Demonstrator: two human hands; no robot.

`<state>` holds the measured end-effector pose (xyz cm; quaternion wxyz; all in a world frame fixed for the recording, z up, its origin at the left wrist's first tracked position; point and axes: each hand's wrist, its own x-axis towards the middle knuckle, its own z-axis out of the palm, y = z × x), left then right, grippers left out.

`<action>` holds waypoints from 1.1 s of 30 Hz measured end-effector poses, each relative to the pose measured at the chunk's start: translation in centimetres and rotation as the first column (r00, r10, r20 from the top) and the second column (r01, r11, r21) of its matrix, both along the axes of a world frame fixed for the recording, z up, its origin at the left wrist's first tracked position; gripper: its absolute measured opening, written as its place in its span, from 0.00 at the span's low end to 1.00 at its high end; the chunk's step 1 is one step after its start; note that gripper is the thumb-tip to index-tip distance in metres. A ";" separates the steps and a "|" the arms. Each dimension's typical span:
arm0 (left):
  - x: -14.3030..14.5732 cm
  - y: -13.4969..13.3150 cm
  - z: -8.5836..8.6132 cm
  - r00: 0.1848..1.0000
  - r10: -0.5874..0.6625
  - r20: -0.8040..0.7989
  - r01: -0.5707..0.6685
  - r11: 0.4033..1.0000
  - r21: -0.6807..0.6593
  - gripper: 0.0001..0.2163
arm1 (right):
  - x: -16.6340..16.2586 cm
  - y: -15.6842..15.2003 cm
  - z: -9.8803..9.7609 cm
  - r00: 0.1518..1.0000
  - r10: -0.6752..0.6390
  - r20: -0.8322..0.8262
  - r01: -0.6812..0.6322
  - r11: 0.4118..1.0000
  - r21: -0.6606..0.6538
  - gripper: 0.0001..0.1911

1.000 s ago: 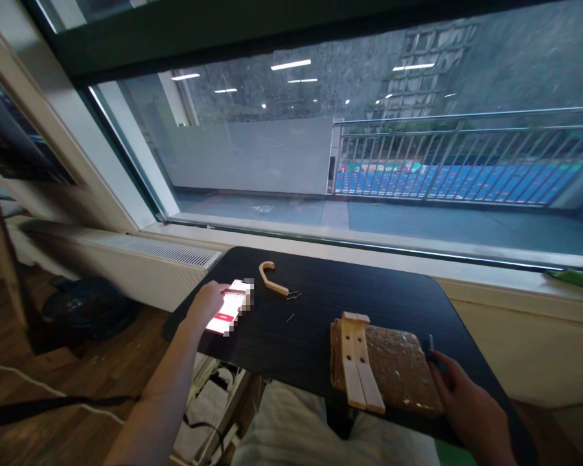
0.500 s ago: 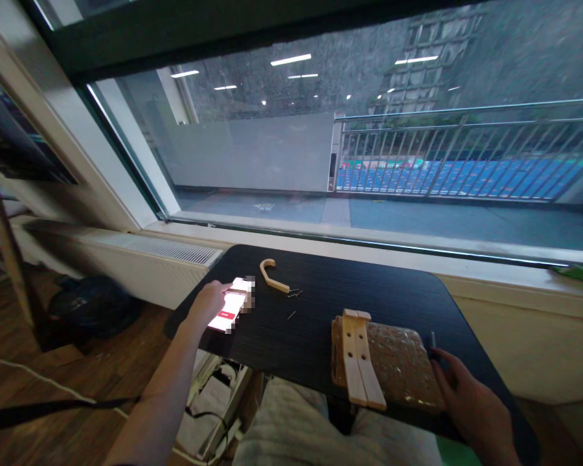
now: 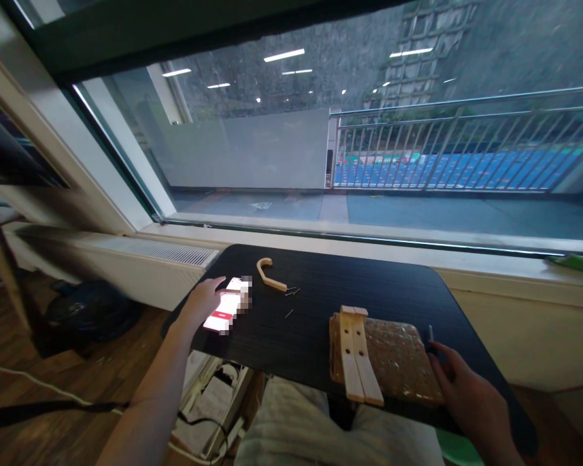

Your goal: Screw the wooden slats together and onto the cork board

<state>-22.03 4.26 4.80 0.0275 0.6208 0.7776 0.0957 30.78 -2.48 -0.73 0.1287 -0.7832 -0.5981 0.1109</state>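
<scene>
My left hand (image 3: 201, 301) rests on the lit screen of a phone (image 3: 225, 307) at the left edge of the black table (image 3: 320, 310), fingers spread over it. At the table's right front my right hand (image 3: 464, 385) lies by the right edge of a brown bubble-wrapped pack (image 3: 401, 362), thumb and fingers loosely apart. Two pale wooden slats (image 3: 357, 353) lie on the pack's left part. A small dark upright piece (image 3: 431, 333) stands just beyond my right fingers.
A curved wooden hook (image 3: 269, 275) and a few small dark screws (image 3: 291, 292) lie mid-table. Behind the table runs a window sill with a radiator grille (image 3: 165, 251). A dark round object (image 3: 90, 307) and cables sit on the wooden floor at left. My knees are under the table.
My view has drifted slightly. My left hand slid a little toward the near left on the phone. The right hand stays by the pack.
</scene>
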 end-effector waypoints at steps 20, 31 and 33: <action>4.6 1.9 2.4 0.989 -0.130 -0.071 0.137 0.984 0.117 0.17 | -0.9 -0.4 -0.1 1.000 -0.007 0.029 0.005 0.998 0.066 0.23; 8.9 2.8 0.7 0.927 -0.310 -0.211 0.317 0.949 -0.001 0.17 | -1.1 -0.4 0.2 1.000 -0.030 0.005 0.030 0.998 0.061 0.21; 9.3 2.9 0.2 0.915 -0.329 -0.233 0.337 0.941 -0.003 0.19 | -1.2 -0.4 0.1 1.000 -0.030 0.007 0.030 0.998 0.059 0.21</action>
